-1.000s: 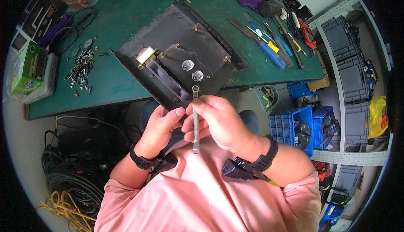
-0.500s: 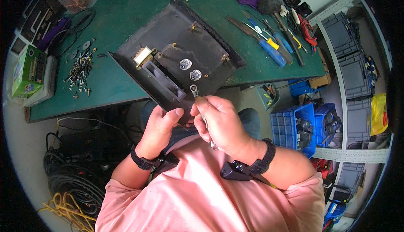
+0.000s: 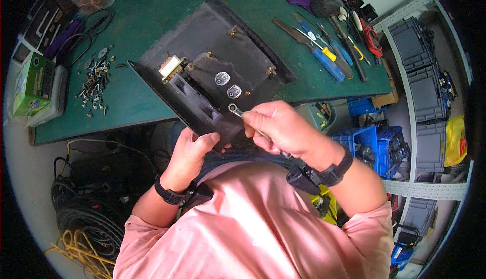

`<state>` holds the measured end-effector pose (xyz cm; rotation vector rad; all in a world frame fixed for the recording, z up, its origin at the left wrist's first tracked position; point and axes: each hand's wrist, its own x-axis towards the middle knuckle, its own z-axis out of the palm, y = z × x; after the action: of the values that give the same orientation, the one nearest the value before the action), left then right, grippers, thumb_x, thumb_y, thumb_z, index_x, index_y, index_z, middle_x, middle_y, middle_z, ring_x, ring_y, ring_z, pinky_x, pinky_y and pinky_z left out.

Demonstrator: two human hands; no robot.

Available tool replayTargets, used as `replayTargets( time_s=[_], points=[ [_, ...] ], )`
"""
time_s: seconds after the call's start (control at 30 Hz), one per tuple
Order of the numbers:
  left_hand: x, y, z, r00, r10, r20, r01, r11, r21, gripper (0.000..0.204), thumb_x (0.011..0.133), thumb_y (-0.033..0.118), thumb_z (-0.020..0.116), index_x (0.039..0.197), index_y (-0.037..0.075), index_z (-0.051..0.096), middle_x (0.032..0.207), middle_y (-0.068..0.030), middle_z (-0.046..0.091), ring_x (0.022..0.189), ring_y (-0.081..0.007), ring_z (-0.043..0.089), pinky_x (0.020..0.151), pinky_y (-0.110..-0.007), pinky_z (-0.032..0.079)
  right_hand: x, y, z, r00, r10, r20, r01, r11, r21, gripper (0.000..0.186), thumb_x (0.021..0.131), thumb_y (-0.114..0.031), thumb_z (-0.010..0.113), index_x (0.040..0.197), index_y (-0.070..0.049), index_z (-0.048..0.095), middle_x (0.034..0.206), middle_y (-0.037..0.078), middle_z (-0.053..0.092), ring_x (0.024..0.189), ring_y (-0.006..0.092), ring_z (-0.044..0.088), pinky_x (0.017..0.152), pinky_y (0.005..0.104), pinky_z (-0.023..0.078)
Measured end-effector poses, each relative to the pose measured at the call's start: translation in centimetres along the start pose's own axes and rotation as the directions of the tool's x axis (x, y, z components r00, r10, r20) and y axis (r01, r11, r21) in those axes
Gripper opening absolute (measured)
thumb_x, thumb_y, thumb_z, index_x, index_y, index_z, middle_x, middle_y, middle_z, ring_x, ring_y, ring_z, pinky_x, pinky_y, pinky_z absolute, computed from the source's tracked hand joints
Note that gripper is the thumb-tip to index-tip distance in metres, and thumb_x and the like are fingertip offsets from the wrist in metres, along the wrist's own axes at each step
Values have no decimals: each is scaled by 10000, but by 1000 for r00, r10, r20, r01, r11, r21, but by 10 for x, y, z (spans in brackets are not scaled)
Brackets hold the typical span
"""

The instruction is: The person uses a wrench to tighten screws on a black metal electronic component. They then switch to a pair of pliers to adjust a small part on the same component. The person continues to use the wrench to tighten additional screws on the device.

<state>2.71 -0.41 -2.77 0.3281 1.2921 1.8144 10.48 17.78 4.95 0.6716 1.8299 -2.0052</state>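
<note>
A black metal panel with bent-up edges lies tilted across the front edge of the bench, its near corner overhanging. My left hand grips that corner, thumb on top and fingers partly hidden beneath. In my right hand is a ring wrench, its ring end over the panel close to two round silver fittings. The wrench's other end shows below my fist. On the panel sit a small transformer, a long black rectangular frame and several brass standoffs.
Loose screws and washers lie on the green bench at left, by a green box. Files and screwdrivers lie at right. Blue crates and a shelf with grey bins stand beyond. Coiled cables lie lower left.
My right hand has moved right and a little up, and the wrench has swung from nearly upright to a slant. My left hand keeps its hold on the panel.
</note>
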Motion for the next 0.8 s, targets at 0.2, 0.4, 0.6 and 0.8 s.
replayTargets(
  time_s=[0.2,0.4,0.6,0.8],
  points=[
    [0,-2,-1,1000,-10,-22,10,1000,5,383,780,208,529,1058,-51,579,893,-117,643,774,-183,611,711,-295,490,5,-13,-12,1000,-8,24,13,977,-211,339,940,-278,555,721,-23,599,506,4,502,403,62,411,376,223,306],
    [0,0,2,999,12,-31,-11,1000,10,447,771,230,536,1103,-69,557,925,-142,644,805,-209,631,731,-305,501,7,-25,-16,997,-69,24,72,869,-490,352,928,-278,572,706,-9,621,502,2,512,441,68,443,431,248,347],
    [0,-1,1,1000,2,-29,-2,1000,9,460,772,238,551,1110,-74,554,923,-148,646,804,-214,636,728,-304,503,11,-48,-21,996,-64,59,87,739,-668,343,901,-258,590,684,5,622,493,20,524,443,81,457,441,272,373],
    [0,-2,2,999,25,-28,-26,999,-43,452,779,253,562,1095,-70,563,917,-144,650,793,-214,634,727,-309,502,12,-47,-23,997,7,79,43,791,-611,365,923,-302,573,716,-5,621,524,16,553,441,83,475,426,243,372]
  ],
)
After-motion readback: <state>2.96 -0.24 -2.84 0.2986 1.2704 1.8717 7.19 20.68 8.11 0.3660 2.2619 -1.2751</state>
